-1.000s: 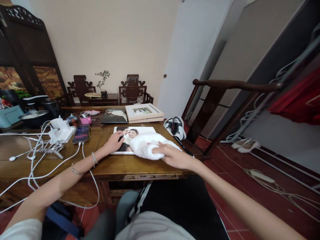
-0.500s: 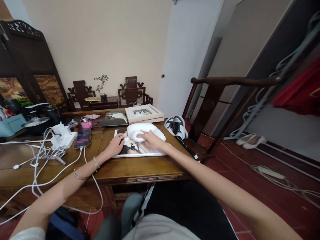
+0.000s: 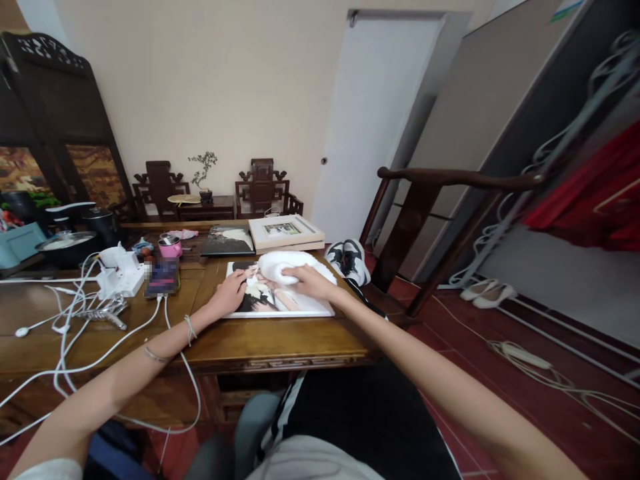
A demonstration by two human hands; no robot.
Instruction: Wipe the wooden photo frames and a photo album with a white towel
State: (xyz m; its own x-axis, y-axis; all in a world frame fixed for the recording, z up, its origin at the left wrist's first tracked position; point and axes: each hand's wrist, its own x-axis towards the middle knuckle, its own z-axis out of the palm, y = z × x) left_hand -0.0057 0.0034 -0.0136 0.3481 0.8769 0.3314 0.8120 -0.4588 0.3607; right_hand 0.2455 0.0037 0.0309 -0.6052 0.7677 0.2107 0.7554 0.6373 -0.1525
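A photo panel [image 3: 260, 300] with a white edge lies flat near the front edge of the wooden table. My left hand [image 3: 231, 291] rests on its left side, fingers stretched over the picture. On the panel's upper right part lies a bunched white fluffy cloth [image 3: 280, 267]. My right hand [image 3: 309, 281] presses down on this cloth with its fingers gripping the folds. The cloth hides part of the picture beneath it.
Behind the panel lie a dark photo panel [image 3: 227, 241] and a stack of pale frames [image 3: 285, 232]. To the left are a phone [image 3: 163, 277], a pink cup [image 3: 171, 247], a power strip [image 3: 123, 273] and tangled white cables. A wooden chair [image 3: 415, 220] holding sneakers [image 3: 349, 259] stands right.
The right hand has shifted slightly with the white cloth over the panel's upper right. The left hand stays on the panel's left side. The whole view has tilted a little.
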